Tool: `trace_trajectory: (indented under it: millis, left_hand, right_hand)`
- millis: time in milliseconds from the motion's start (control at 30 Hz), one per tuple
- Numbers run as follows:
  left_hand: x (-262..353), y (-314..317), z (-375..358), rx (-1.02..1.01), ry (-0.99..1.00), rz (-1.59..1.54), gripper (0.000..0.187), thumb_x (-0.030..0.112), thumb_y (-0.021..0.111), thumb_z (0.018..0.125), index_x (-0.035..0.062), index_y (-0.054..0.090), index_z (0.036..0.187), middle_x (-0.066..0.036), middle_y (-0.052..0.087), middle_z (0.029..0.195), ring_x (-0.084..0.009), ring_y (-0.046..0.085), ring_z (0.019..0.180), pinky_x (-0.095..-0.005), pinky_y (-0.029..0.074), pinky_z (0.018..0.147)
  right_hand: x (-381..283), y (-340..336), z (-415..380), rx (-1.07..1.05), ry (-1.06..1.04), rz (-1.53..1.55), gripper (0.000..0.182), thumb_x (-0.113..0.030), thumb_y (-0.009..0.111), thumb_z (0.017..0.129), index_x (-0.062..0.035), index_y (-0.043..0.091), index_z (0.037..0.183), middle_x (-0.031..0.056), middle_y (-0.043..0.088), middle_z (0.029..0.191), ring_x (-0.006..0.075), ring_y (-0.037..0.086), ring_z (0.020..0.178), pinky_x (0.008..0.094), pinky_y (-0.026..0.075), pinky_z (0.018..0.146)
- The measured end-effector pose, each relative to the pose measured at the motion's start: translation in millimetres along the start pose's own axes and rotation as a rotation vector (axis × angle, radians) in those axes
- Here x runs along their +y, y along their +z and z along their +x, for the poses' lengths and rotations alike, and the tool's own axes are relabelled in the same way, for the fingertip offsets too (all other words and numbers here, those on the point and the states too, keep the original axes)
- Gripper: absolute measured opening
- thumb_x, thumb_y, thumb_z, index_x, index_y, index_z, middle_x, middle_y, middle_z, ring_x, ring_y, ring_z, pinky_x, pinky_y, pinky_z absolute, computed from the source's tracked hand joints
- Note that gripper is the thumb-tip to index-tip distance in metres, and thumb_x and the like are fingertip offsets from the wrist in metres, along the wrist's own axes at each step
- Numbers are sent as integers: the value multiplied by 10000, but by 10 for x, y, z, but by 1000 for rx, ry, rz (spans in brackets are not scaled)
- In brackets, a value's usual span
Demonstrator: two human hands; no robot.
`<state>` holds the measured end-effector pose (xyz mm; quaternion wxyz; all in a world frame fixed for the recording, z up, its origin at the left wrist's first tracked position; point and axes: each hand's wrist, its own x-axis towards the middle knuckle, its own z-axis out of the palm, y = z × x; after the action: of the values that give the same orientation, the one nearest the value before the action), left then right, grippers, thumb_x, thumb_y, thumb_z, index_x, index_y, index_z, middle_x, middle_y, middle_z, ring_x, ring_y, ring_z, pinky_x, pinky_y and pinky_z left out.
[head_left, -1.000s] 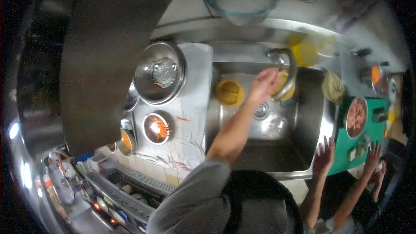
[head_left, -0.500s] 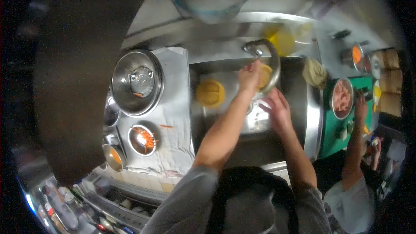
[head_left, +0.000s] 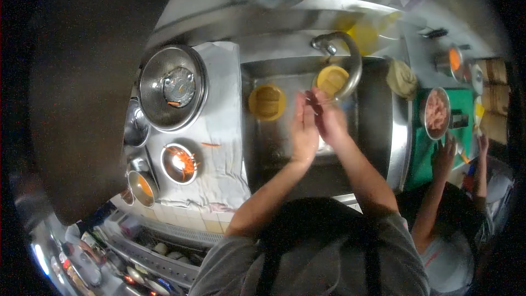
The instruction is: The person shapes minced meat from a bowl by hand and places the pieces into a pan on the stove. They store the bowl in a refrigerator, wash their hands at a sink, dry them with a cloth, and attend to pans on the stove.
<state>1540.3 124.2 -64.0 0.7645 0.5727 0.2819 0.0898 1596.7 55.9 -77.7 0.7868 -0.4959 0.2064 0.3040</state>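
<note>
Above the metal sink (head_left: 268, 153), my left hand (head_left: 304, 134) and my right hand (head_left: 331, 123) are side by side, close together or touching. Both have their fingers stretched out, and I see nothing held in either. The curved faucet (head_left: 357, 63) arches over the sink just beyond my right hand. Two round yellow pieces lie in the sink: one yellow disc (head_left: 267, 102) with a bar across it sits to the left, and another yellow disc (head_left: 333, 80) is partly under the faucet, just past my fingertips. Blur hides whether water runs over my hands.
Left of the sink, a cloth-covered counter (head_left: 224, 153) bears stacked metal bowls (head_left: 150, 85) and a bowl of carrot strips (head_left: 179, 163). On the right, a co-worker's hand (head_left: 445, 156) is by a bowl of raw meat (head_left: 437, 113) on a green cutting board (head_left: 421, 164). A crumpled cloth (head_left: 401, 79) lies on the sink's right edge.
My left hand has come back from the faucet's base toward me, and my right hand has moved left and up beside it. The co-worker's hand has shifted toward the meat bowl's near rim.
</note>
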Motion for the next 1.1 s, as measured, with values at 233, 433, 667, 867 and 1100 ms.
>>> trace_trajectory:
  millis: [233, 433, 667, 867, 1100]
  left_hand:
    - [-622, 112, 399, -158, 138, 446, 559, 329, 250, 1069, 5, 265, 1523, -266, 312, 1536, -388, 270, 1448, -473, 188, 1181]
    - [-436, 199, 632, -186, 106, 622, 527, 269, 248, 1055, 3, 281, 1510, -242, 285, 1552, -354, 220, 1470, -513, 152, 1194]
    - [-690, 321, 718, -124, 218, 576, 538, 309, 257, 1045, 4, 356, 1478, -196, 266, 1574, -300, 187, 1486, -474, 127, 1211]
    - [-659, 189, 713, -345, 39, 296, 606, 386, 283, 1041, -2, 292, 1506, -214, 243, 1583, -327, 214, 1475, -500, 167, 1188]
    - [-445, 143, 654, -189, 613, 614, 518, 218, 333, 982, 3, 355, 1452, -259, 388, 1472, -377, 321, 1423, -544, 204, 1180]
  right_hand:
    - [143, 47, 12, -48, 15, 215, 457, -382, 529, 1005, -53, 536, 1322, 89, 582, 1297, 218, 583, 1144, 343, 481, 950]
    - [-134, 12, -108, -242, -271, 207, 495, -373, 469, 1008, -55, 469, 1387, 103, 541, 1349, 210, 538, 1211, 344, 467, 977]
    - [77, -109, 23, -246, -146, 279, 457, -330, 495, 990, -17, 491, 1323, 102, 572, 1271, 226, 543, 1156, 419, 490, 928]
    - [125, -10, 60, -64, 23, 75, 625, -438, 528, 978, -44, 387, 1441, 136, 471, 1429, 292, 486, 1271, 547, 446, 1004]
    - [126, -173, 225, -235, -5, 98, 521, -374, 428, 1012, -118, 378, 1463, 143, 458, 1452, 268, 472, 1308, 499, 443, 1037]
